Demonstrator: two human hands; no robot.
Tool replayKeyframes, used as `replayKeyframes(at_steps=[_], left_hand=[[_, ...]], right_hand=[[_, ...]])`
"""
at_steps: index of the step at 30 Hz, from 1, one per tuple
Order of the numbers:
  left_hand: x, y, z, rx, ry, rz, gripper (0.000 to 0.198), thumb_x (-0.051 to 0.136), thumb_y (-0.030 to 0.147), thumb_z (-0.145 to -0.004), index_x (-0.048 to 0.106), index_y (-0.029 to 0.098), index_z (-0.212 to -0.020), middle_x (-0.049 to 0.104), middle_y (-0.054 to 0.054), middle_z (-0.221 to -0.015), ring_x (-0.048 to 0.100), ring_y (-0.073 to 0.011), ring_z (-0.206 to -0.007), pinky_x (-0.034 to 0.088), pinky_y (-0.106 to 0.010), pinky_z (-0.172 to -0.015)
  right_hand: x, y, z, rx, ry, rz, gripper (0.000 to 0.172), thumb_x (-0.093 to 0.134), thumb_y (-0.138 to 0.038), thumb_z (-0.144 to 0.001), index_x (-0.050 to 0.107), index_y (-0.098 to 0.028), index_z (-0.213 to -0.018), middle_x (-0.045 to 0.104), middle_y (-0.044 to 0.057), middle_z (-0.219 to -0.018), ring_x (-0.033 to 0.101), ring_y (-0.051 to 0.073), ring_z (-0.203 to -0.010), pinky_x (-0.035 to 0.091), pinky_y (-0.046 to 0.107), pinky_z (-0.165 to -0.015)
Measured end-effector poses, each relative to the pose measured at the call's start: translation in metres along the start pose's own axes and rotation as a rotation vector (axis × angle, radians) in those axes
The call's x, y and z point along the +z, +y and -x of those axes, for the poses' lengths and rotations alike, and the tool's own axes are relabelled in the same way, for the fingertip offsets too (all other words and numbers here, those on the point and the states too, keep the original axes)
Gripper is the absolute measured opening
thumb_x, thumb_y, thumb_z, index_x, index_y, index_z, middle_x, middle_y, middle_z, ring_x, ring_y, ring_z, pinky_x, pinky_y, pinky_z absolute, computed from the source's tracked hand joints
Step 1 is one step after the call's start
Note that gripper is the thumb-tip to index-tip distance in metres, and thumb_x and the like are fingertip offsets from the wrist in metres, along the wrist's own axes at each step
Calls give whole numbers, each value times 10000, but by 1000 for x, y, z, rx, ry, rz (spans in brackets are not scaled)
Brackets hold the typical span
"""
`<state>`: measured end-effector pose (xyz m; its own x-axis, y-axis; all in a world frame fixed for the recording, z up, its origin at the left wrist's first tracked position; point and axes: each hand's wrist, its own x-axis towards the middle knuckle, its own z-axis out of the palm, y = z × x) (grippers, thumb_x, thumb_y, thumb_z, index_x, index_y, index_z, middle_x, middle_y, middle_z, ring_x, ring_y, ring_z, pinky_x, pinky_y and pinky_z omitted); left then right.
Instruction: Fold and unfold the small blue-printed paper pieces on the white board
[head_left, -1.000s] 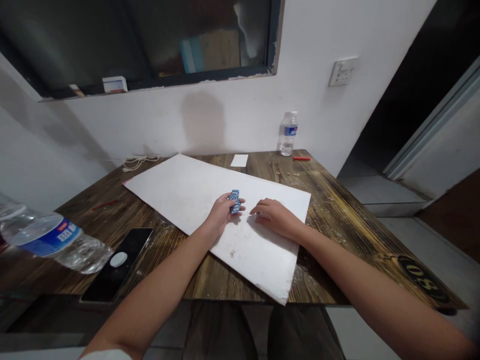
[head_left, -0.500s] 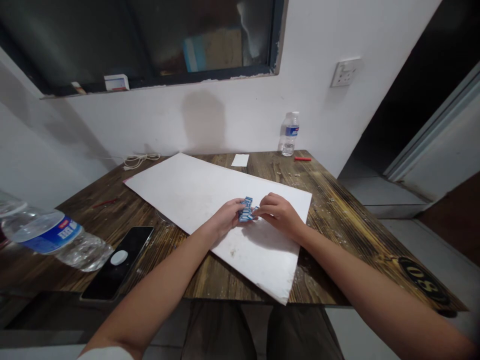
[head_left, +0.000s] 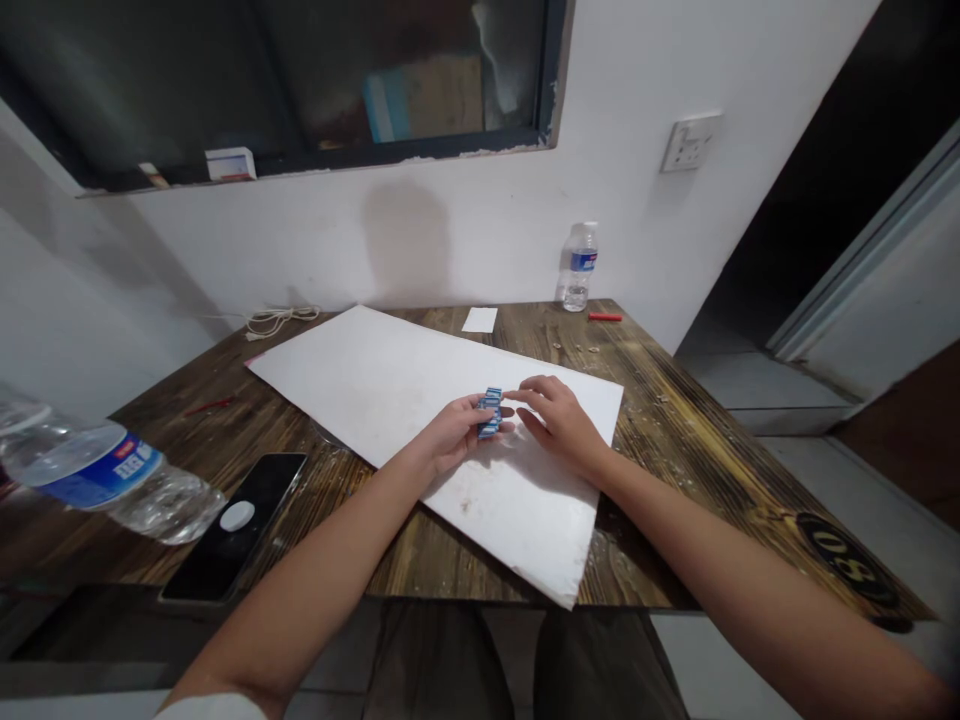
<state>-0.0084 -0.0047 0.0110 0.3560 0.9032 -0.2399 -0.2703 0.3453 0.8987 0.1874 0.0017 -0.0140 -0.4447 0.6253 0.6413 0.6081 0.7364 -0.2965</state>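
My left hand (head_left: 455, 432) is closed around a small bundle of blue-and-white striped pieces (head_left: 491, 412), too small to tell what kind they are. Its thumb lies across their face and the other fingers support them from behind. Just to the right, my right hand (head_left: 553, 415) has its fingers apart, with the index fingertip close to the bundle's upper right edge; whether it touches cannot be made out. Nothing shows between the right fingers. Both hands are over a white board (head_left: 360, 375) lying at an angle on the dark wooden table (head_left: 660, 470).
On the left, a large water bottle (head_left: 112, 465) lies tilted beside a phone (head_left: 255, 500) with a white disc (head_left: 238, 516) on it. Farther back are a white cable (head_left: 277, 320), a paper slip (head_left: 480, 320), a small bottle (head_left: 580, 268) and a red stick-like object (head_left: 605, 317).
My right hand's fingers have come apart from a pinch at the bundle's right side, and its index finger has stretched out. The piece sticking out there now sits in line with the bundle.
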Motion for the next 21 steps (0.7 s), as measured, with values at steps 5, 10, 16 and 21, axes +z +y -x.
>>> replayKeyframes(at_steps=[5,10,16,21], left_hand=[[-2,5,-2,81,206,20,135,549,16,-826,636,93,-894,711,-158,-959,682,-145,-691,536,-214,-584],[-1,5,-3,88,270,43,141,542,0,-818,639,85,-878,709,-157,-942,669,-138,-676,539,-231,-614],[0,4,-3,91,254,47,142,534,0,-819,648,71,-867,705,-170,-935,665,-143,-663,549,-267,-662],[-2,4,-4,103,251,44,141,529,-1,-818,635,71,-877,705,-170,-943,673,-147,-668,555,-266,-653]], right_hand=[[3,11,1,179,-72,91,249,597,-269,-891,670,-214,-1122,615,114,-1057,507,277,-968,430,417,-834],[7,12,4,139,-238,123,293,709,-331,-816,710,-279,-1105,614,98,-1108,462,288,-998,411,415,-836],[7,6,4,85,-297,74,188,710,-298,-822,738,-293,-1008,606,88,-1068,456,255,-981,387,377,-828],[4,2,1,106,-326,48,111,701,-255,-828,732,-245,-935,631,80,-1003,473,243,-956,386,353,-811]])
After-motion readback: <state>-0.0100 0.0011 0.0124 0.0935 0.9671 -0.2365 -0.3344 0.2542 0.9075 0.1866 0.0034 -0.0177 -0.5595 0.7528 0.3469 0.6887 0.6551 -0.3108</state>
